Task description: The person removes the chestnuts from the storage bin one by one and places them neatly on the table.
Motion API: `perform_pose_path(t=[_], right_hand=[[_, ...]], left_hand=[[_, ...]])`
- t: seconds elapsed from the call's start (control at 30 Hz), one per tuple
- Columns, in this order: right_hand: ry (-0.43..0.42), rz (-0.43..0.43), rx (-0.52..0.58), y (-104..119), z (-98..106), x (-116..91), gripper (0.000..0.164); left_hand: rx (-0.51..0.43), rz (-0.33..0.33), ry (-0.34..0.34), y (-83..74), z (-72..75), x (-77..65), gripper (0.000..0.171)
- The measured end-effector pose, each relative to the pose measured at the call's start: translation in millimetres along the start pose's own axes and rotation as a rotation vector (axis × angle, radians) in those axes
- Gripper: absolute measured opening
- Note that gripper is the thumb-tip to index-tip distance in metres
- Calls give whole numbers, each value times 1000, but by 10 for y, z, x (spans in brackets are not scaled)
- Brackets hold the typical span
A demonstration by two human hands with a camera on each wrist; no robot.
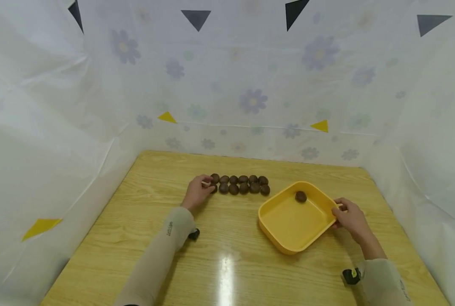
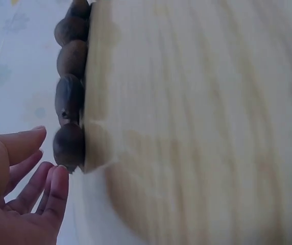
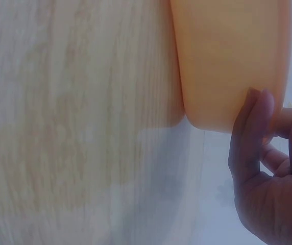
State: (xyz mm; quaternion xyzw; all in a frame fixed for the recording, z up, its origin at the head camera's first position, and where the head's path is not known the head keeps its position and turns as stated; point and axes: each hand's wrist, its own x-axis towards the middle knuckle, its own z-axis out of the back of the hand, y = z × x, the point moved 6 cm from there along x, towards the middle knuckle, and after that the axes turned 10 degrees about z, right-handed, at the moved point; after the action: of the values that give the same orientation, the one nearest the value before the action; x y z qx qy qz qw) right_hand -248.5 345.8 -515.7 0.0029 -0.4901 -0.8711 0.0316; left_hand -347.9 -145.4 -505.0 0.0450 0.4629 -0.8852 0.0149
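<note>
Two rows of dark brown, rounded things (image 1: 233, 189), their exact kind unclear, lie side by side on the wooden table. At the rows' left end is my left hand (image 1: 197, 192), thumb and fingers apart. The left wrist view has its fingertips beside the nearest brown piece (image 2: 68, 145); whether they touch it I cannot tell. With my right hand (image 1: 351, 217) I pinch the right rim of a yellow tub (image 1: 288, 250), thumb at the rim and fingers against the outer wall. Inside the tub, near its far corner, rests one similar brown piece (image 1: 301, 196).
The wooden table (image 1: 227, 238) reaches toward me, with a bright reflection near its front. White flower-patterned sheeting (image 1: 227, 85) stands behind it and at both sides. A small black device (image 1: 194, 233) sits at my left wrist, another (image 1: 351, 276) at my right.
</note>
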Motion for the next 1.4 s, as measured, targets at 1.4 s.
perform_pose_path(t=[1.4], right_hand=[[-2, 10, 5, -33, -25, -20, 39]], left_hand=[[-87, 0, 504, -1824, -1957, -483, 48]])
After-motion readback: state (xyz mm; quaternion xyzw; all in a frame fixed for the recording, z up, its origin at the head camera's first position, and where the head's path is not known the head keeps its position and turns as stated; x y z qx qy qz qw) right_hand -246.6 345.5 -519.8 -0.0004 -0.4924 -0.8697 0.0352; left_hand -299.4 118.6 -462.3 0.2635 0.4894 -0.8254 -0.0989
